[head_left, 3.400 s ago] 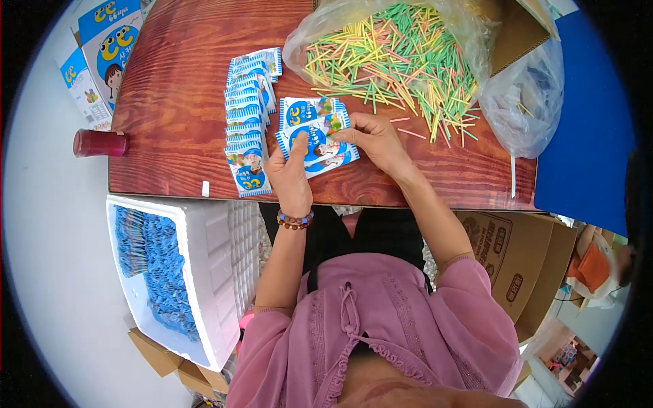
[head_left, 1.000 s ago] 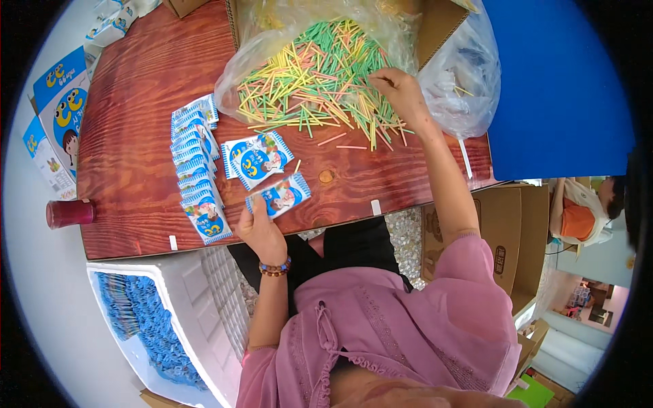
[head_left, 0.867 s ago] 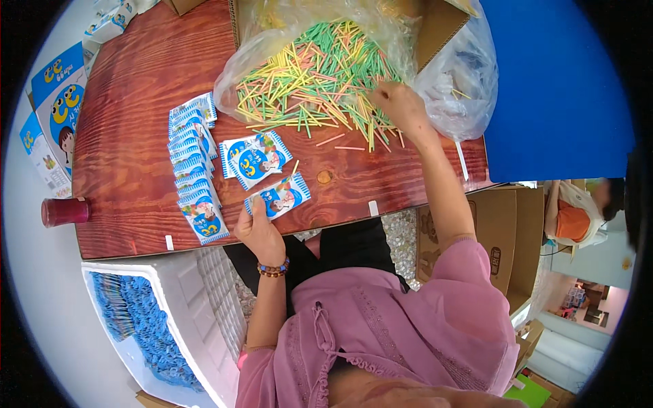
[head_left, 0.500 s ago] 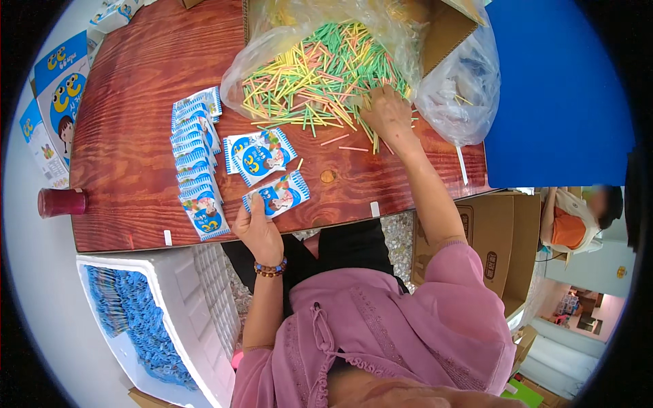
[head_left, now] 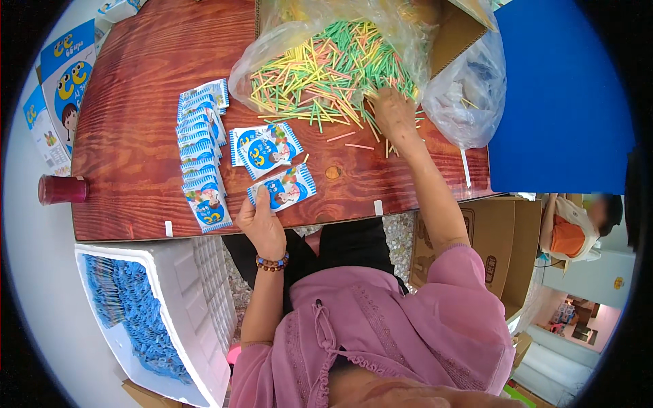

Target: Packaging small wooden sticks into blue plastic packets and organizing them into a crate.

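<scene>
My left hand [head_left: 262,228] pinches the near edge of a small white-and-blue packet [head_left: 284,189] between thumb and fingers, at the table's front edge. Just beyond it lie overlapping packets [head_left: 262,151] of the same kind. To the left, several more form an overlapping row [head_left: 198,153]. My right hand [head_left: 396,117] reaches into the near right side of a heap of thin pink, yellow and green sticks [head_left: 320,71]. Its fingers are bent in around some sticks; the fingertips are partly hidden.
The heap spills from a clear plastic bag [head_left: 239,78] by a cardboard box [head_left: 456,37]. Loose pink sticks [head_left: 359,146] lie nearer me. A red jar [head_left: 62,190] stands at the table's left. Below is a white foam box [head_left: 153,272] with blue packets. A person [head_left: 571,228] is at far right.
The whole view has shifted slightly. My right hand stays at the heap, its fingers drawn a little toward me. My left hand keeps its pinch on the packet.
</scene>
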### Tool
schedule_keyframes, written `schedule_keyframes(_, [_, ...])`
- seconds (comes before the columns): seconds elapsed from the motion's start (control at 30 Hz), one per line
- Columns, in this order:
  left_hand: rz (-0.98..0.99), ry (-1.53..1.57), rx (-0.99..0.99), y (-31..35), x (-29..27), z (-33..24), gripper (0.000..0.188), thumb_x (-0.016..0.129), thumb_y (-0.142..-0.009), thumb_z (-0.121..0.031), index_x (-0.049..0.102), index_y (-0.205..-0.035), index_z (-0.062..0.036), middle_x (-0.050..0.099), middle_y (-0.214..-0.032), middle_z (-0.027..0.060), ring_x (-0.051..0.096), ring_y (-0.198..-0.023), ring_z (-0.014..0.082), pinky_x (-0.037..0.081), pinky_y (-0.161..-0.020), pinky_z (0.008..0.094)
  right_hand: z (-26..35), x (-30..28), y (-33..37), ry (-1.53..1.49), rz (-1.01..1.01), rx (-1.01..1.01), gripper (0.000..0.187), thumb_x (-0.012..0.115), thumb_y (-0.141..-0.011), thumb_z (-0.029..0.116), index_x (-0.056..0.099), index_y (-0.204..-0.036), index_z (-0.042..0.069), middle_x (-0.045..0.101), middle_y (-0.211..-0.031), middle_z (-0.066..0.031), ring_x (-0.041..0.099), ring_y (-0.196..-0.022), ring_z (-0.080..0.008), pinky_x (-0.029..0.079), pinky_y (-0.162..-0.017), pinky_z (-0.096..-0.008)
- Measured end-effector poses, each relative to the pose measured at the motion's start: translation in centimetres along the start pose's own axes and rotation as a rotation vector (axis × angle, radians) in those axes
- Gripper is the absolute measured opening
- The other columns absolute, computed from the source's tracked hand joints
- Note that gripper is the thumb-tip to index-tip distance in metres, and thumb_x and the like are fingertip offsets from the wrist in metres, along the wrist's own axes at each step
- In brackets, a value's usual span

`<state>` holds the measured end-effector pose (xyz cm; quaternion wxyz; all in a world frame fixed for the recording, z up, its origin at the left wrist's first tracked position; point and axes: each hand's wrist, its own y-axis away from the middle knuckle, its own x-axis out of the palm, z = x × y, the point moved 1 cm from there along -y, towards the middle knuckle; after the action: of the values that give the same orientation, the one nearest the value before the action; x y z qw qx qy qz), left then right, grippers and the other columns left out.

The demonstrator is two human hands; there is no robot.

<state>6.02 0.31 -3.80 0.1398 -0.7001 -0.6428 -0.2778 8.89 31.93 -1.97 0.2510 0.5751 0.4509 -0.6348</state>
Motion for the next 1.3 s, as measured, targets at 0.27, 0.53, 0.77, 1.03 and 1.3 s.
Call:
schedule_keyframes(0.27, [0.014,-0.026,0.011,-0.1,-0.2,0.0,0.015,0.06,-0.094,-0.007,0.068,-0.094,0.005,0.068,-0.088,0.0026,0.058,-0.075,0.0032,0.047,-0.068,0.0206,-0.4,-2.0,-1.1,-1.129,0.103,0.236,0.015,0.049,-0.097,0.014,0.052,-0.1,0.0,0.062,-0.083,-0.0077,0.062,-0.085,-0.0236,0.048,-0.078,-0.034])
schedule_keyframes(0.53, [0.057,0.101,-0.07,-0.5,-0.2,-0.5,0.02,0.056,-0.097,-0.011,0.064,-0.102,0.0061,0.067,-0.101,0.0091,0.065,-0.089,0.0131,0.052,-0.083,0.03,3.4,0.3,-2.3,-1.846,0.108,0.342,0.017,0.053,-0.097,0.012,0.056,-0.11,0.002,0.06,-0.087,-0.0028,0.057,-0.079,-0.0129,0.047,-0.076,-0.0286])
schedule_keyframes(0.77, [0.056,0.1,-0.08,-0.7,-0.5,-0.4,0.02,0.055,-0.097,-0.012,0.063,-0.103,0.0053,0.067,-0.104,0.0104,0.065,-0.093,0.0152,0.052,-0.085,0.032,4.2,-0.4,-4.0,-1.281,0.267,0.34,0.014,0.053,-0.095,0.012,0.06,-0.098,0.0,0.064,-0.084,-0.0041,0.058,-0.071,-0.0118,0.048,-0.067,-0.0261])
schedule_keyframes(1.03, [0.036,0.117,-0.116,-0.9,-0.1,-1.0,0.02,0.056,-0.098,-0.016,0.064,-0.101,0.0027,0.067,-0.102,0.0086,0.066,-0.091,0.0154,0.054,-0.081,0.032,4.4,-1.9,-3.4,-1.869,0.121,0.472,0.022,0.046,-0.1,0.014,0.049,-0.111,-0.004,0.065,-0.105,-0.0167,0.064,-0.097,-0.0229,0.053,-0.082,-0.0338])
schedule_keyframes(1.3, [0.136,0.243,-0.193,-2.5,4.0,-0.6,0.023,0.054,-0.099,-0.026,0.063,-0.096,-0.0052,0.066,-0.098,0.003,0.058,-0.079,0.01,0.043,-0.065,0.0261,12.1,-8.6,1.9,-2.462,-0.137,0.157,0.017,0.041,-0.102,0.018,0.049,-0.106,0.004,0.061,-0.112,-0.0219,0.055,-0.116,-0.0355,0.038,-0.107,-0.0486])
